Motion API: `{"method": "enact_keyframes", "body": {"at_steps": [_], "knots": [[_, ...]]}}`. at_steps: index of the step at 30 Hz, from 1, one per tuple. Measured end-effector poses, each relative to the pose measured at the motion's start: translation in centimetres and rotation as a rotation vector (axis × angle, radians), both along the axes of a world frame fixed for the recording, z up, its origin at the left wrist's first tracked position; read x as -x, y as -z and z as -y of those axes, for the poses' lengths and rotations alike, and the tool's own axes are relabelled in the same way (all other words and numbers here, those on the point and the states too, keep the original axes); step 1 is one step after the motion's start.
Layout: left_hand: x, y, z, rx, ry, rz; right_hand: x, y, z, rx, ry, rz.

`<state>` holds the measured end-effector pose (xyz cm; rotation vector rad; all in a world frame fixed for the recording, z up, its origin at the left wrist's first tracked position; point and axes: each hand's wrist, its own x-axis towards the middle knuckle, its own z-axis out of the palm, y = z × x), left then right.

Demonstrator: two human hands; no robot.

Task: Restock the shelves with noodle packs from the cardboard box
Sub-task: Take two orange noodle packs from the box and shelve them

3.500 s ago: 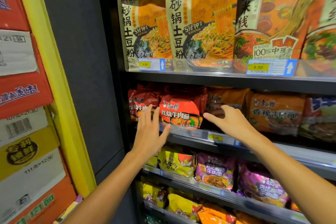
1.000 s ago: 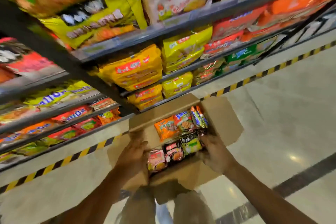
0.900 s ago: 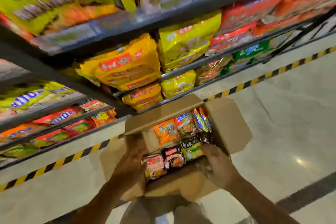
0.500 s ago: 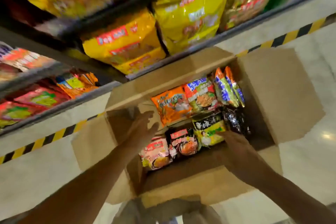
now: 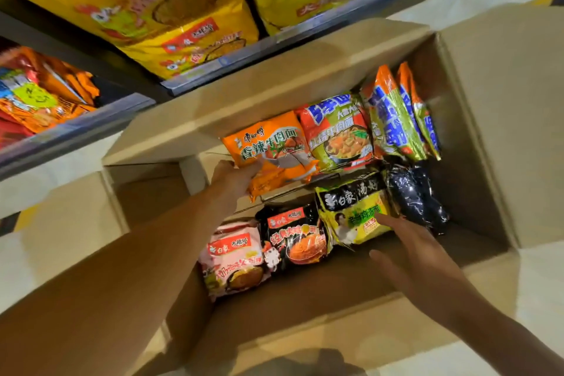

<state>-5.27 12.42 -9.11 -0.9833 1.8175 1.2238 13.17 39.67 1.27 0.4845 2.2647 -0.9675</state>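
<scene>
An open cardboard box (image 5: 494, 107) stands on the floor below me, with noodle packs of several colours inside. My left hand (image 5: 235, 177) grips the lower left corner of an orange noodle pack (image 5: 271, 146) at the box's back left. My right hand (image 5: 412, 250) hovers open, fingers spread, its fingertips at the edge of a yellow and black noodle pack (image 5: 354, 210). A pink pack (image 5: 232, 259) and a black and orange pack (image 5: 293, 238) lie at the front. Green and blue packs (image 5: 338, 131) stand at the back right.
Low shelves (image 5: 305, 36) just behind the box carry large yellow noodle bags (image 5: 152, 0); orange packs (image 5: 39, 94) sit on a shelf at the left. The box flaps (image 5: 76, 232) are folded outward. Pale floor (image 5: 540, 284) shows to the right.
The view has dropped from the upper shelves to the box and closed in. My left hand has reached in and taken hold of the orange pack; my right hand has moved over the yellow pack.
</scene>
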Motion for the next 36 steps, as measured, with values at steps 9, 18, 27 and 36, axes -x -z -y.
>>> {"method": "enact_keyframes", "body": {"at_steps": [9, 18, 27, 36], "knots": [[-0.3, -6.8, 2.9, -0.096, -0.031, 0.059, 3.2, -3.1, 1.9, 0.013, -0.060, -0.001], [-2.3, -14.2, 10.9, -0.058, -0.034, -0.061, 10.8, -1.2, 8.1, 0.129, 0.155, 0.234], [-5.2, -12.0, 14.8, -0.109, -0.071, -0.175, 18.3, 7.8, 12.5, 0.068, 0.445, 0.157], [-6.5, -9.3, 14.1, -0.167, -0.102, -0.221, 17.9, 10.5, 14.1, -0.125, 0.382, 0.259]]}}
